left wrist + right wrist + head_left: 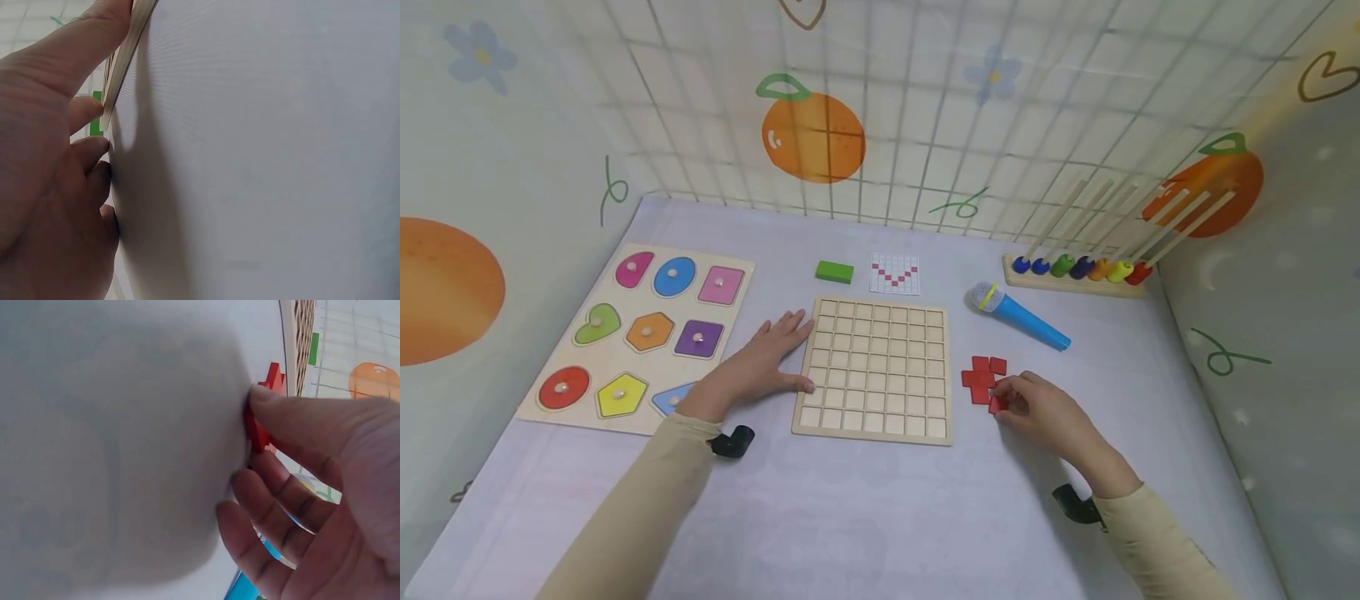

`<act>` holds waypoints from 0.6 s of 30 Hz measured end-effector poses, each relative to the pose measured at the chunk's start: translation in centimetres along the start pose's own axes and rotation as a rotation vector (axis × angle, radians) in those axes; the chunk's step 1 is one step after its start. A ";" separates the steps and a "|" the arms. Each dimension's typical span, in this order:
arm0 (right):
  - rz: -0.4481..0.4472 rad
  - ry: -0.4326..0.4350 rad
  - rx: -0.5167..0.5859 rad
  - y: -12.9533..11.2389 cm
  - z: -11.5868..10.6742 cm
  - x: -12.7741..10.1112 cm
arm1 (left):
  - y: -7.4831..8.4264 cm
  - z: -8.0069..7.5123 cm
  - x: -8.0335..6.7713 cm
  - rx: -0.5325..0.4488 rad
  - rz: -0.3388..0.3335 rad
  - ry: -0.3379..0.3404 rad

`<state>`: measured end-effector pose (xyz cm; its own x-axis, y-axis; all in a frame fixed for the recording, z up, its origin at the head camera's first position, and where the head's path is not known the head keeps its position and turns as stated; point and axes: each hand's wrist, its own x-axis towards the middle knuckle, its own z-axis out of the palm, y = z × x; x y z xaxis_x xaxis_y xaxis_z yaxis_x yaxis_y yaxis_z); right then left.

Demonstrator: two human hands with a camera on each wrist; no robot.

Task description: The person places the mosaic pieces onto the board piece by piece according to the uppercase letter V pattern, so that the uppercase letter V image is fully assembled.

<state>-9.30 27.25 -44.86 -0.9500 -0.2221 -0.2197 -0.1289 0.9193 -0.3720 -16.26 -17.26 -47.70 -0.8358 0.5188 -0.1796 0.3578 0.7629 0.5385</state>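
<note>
While pinched by rt hand (1045, 408), tile (997, 405) is sm., red.

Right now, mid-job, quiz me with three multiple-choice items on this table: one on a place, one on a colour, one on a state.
1. Where do the red tiles lie?
A. right of the grid board
B. on the shape puzzle
C. beside the bead rack

2. What colour is the block behind the grid board?
A. blue
B. green
C. yellow

3. What is the right hand doing?
A. lying flat
B. holding the microphone
C. pinching a red tile

Answers: 1 A, the pile sits off the board's right edge. 2 B, it shows green. 3 C, fingertips close on a tile, while the left hand rests flat against the board's left edge.
</note>
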 end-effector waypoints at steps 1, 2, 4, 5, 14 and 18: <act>0.000 0.000 0.004 0.0 0.0 0.0 | 0.0 0.0 0.0 0.006 -0.001 0.000; -0.002 -0.001 0.008 -0.1 0.0 0.0 | -0.1 0.1 0.0 0.010 -0.006 -0.003; -0.006 -0.003 0.014 -0.1 0.0 0.0 | -0.1 0.1 0.1 0.019 -0.011 -0.008; -0.005 -0.005 0.016 0.0 0.0 0.0 | -0.1 0.1 0.1 0.019 -0.009 -0.010; -0.031 -0.040 0.048 0.4 0.1 0.1 | 0.1 -0.4 0.0 0.025 -0.004 -0.055; -0.051 -0.050 0.090 0.5 -0.1 0.1 | 0.3 -0.5 0.1 0.028 -0.003 -0.057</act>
<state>-9.53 27.77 -44.96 -0.9272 -0.2861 -0.2419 -0.1489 0.8738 -0.4629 -16.44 -17.24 -47.12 -0.8118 0.5375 -0.2283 0.3680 0.7744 0.5147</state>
